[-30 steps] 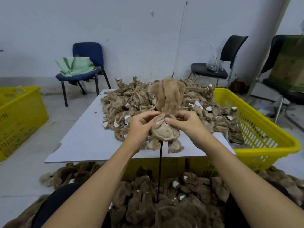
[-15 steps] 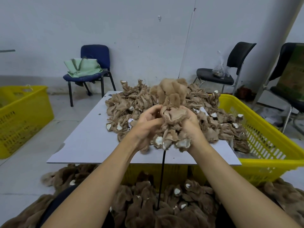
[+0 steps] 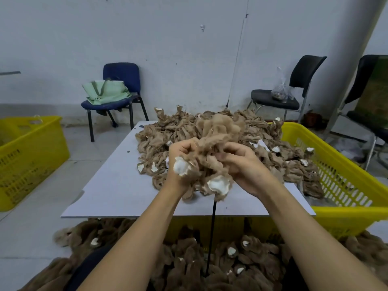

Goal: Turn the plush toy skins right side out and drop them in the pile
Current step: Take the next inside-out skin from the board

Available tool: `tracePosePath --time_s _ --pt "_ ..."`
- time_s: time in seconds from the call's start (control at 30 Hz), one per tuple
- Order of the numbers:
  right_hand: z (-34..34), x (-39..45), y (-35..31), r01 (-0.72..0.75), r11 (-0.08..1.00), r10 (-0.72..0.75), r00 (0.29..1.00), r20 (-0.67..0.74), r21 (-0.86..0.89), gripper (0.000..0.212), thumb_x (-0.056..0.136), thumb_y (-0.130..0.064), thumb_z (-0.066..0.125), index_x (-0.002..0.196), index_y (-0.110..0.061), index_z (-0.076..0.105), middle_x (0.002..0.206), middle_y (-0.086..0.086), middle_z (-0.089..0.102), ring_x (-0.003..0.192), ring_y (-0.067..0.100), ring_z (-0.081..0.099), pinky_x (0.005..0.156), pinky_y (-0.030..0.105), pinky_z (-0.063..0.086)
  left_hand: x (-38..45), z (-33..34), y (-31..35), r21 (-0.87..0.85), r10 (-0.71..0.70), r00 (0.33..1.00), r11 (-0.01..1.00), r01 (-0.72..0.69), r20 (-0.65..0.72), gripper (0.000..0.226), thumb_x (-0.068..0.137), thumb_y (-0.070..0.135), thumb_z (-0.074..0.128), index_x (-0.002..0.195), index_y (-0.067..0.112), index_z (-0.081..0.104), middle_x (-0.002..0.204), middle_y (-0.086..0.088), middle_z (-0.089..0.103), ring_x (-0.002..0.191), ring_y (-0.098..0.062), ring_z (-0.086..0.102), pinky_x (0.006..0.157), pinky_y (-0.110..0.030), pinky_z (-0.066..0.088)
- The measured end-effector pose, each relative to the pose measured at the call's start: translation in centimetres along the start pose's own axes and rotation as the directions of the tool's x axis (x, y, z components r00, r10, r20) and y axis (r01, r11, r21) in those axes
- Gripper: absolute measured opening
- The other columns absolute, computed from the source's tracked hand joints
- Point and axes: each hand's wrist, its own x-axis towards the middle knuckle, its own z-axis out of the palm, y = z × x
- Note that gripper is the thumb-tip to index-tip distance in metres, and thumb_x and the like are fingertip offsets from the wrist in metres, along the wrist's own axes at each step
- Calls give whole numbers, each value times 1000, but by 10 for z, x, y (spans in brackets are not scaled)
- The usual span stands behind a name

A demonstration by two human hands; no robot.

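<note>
A brown plush toy skin (image 3: pixel 212 164) with white paw pads is bunched over the top of a thin black upright rod (image 3: pixel 211 234). My left hand (image 3: pixel 180 156) grips its left side and my right hand (image 3: pixel 241 164) grips its right side, fingers curled into the fabric. Its fuzzy upper part sticks up above my hands. Behind it, a heap of inside-out tan skins (image 3: pixel 241 143) covers the far part of the white table (image 3: pixel 117 185). A pile of furry brown skins (image 3: pixel 231 265) lies on the floor at my knees.
A yellow basket (image 3: pixel 346 185) stands at the table's right, another yellow basket (image 3: pixel 27 156) on the floor at left. A blue chair (image 3: pixel 121 85) with a green bag and two black chairs (image 3: pixel 294 89) line the wall.
Both hands have pushed the skin down over the rod, bunching it; its white paw pads now show below my hands. The view has tilted up slightly.
</note>
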Motion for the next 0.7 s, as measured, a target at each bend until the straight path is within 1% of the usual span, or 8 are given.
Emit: tracePosePath --time_s 0.07,0.1,0.17,0.23,0.3,0.47,0.6,0.7 --pt "1 1 2 72 994 -80 992 -94 -82 26 73 -16 79 98 -9 76 96 13 77 84 22 74 66 27 60 6 4 14 -92 183 982 980 -178 48 13 91 -12 63 79 -14 59 76 -29 58 73 -26 55 69 -40 48" --pt "2 2 2 106 986 -123 982 -140 -126 23 74 -19 81 94 -10 77 92 11 77 79 20 73 61 26 58 7 4 19 -153 203 975 970 -187 95 6 90 -11 65 89 -12 60 85 -27 64 78 -27 61 72 -41 51" --pt "-1 6 6 140 965 -188 959 -214 -220 26 78 -19 84 92 1 73 85 16 74 72 21 69 57 28 55 6 2 23 -234 181 970 962 -141 159 29 86 -13 68 111 0 59 104 -10 73 97 -26 71 82 -34 58" --pt "-2 9 7 137 927 -229 944 -237 -348 28 84 -7 79 93 13 62 87 34 65 72 26 62 60 33 50 1 5 21 -181 170 970 974 -138 175 34 86 -13 68 112 8 63 105 0 74 101 -21 72 82 -28 58" --pt "-2 10 8 149 885 -277 930 -243 -441 22 85 4 73 84 14 54 82 38 56 71 25 54 63 39 45 -1 10 20 -126 155 976 983 -137 151 33 85 -15 68 107 10 68 102 0 75 99 -18 72 80 -26 57" --pt "10 4 2 299 792 -482 842 -244 -532 31 76 -4 74 62 -11 48 65 4 46 65 12 43 59 24 37 -2 18 23 -103 206 974 975 -196 96 34 82 -14 68 99 15 71 95 1 74 89 -16 72 72 -26 56" --pt "15 6 -4 384 867 -490 769 -410 -317 21 72 -27 63 57 -21 50 68 13 43 65 26 40 63 40 36 -10 32 22 -52 199 972 980 -194 124 30 83 -4 66 91 24 70 93 -10 68 84 -28 66 72 -39 57" --pt "13 7 5 360 845 -509 768 -390 -396 40 73 -30 62 68 6 47 76 32 49 72 49 46 67 57 44 -3 27 21 -175 15 989 984 11 150 24 84 9 58 89 24 76 87 0 72 82 -18 65 65 -29 53"
